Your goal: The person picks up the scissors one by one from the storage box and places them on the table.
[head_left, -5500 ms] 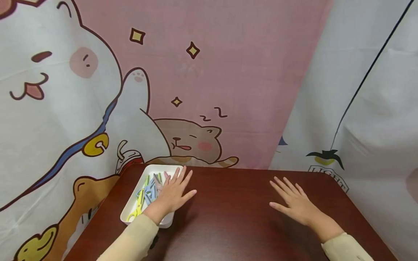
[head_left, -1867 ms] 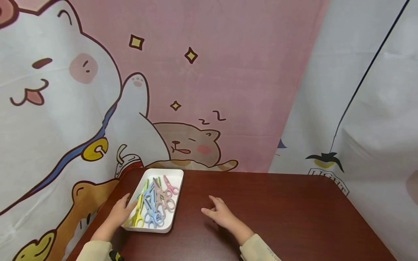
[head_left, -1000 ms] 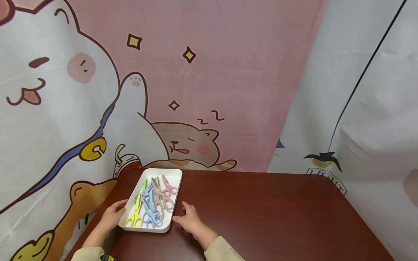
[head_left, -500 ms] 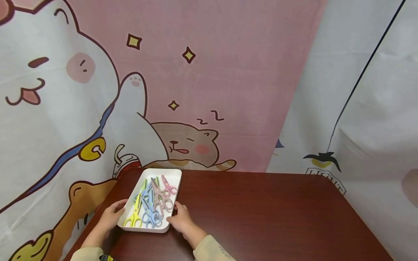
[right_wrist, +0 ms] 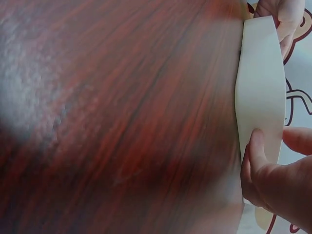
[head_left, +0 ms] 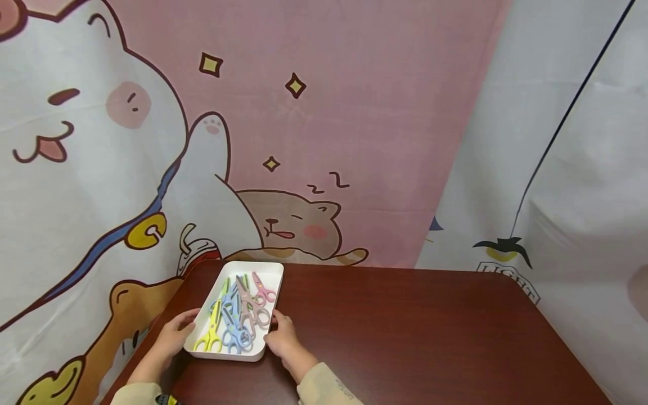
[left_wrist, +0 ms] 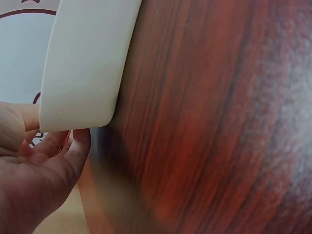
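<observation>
A white rectangular tray (head_left: 223,355) lies on the left part of the table, holding several small scissors. Among them are yellow scissors (head_left: 211,337), light blue scissors (head_left: 235,332), dusty pink scissors (head_left: 247,304) and smaller pink scissors (head_left: 263,293). My left hand (head_left: 174,336) grips the tray's left side, its thumb at the rim; in the left wrist view its fingers reach under the tray wall (left_wrist: 87,68). On the opposite side my right hand (head_left: 284,338) holds the tray, fingertips against the outer wall (right_wrist: 261,73) and thumb at the rim in the right wrist view.
The dark reddish-brown table (head_left: 415,332) extends to the right of the tray. Behind it hangs a pink and white cloth (head_left: 385,124) printed with cartoon animals. The table's left edge runs close by my left hand.
My left hand has gone from above the tray to its left side. My right hand has come leftward across the table and taken hold of the tray's right side. The tray has hardly shifted.
</observation>
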A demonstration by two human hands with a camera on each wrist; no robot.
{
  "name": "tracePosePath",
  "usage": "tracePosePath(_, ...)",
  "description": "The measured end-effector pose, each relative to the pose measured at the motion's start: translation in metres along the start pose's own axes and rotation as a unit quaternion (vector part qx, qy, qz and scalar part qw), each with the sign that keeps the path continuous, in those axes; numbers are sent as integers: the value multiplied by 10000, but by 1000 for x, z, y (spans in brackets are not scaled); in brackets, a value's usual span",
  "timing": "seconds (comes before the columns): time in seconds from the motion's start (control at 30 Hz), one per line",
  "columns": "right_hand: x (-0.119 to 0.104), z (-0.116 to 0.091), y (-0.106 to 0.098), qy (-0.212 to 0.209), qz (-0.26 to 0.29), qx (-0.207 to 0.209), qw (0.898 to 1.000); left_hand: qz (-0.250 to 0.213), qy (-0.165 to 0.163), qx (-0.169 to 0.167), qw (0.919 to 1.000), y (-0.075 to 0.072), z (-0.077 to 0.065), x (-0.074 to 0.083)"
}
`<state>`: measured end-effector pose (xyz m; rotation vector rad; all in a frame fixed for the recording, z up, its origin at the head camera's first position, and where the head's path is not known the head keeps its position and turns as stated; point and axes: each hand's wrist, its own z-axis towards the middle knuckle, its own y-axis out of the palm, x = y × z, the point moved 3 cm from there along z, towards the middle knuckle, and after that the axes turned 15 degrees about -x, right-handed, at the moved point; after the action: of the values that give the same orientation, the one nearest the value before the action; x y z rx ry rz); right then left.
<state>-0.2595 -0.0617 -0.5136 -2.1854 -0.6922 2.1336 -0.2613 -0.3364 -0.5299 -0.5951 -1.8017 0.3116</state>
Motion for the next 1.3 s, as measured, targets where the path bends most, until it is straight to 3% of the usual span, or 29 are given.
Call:
tracePosePath(0.63,3,0,-6,111,-52,-157,9998,-84,-35,-4,10000,5,-1,3)
tracePosePath(1.3,11,-9,-29,76,-38,-338,9994,20,154,55,9999,25,3,13)
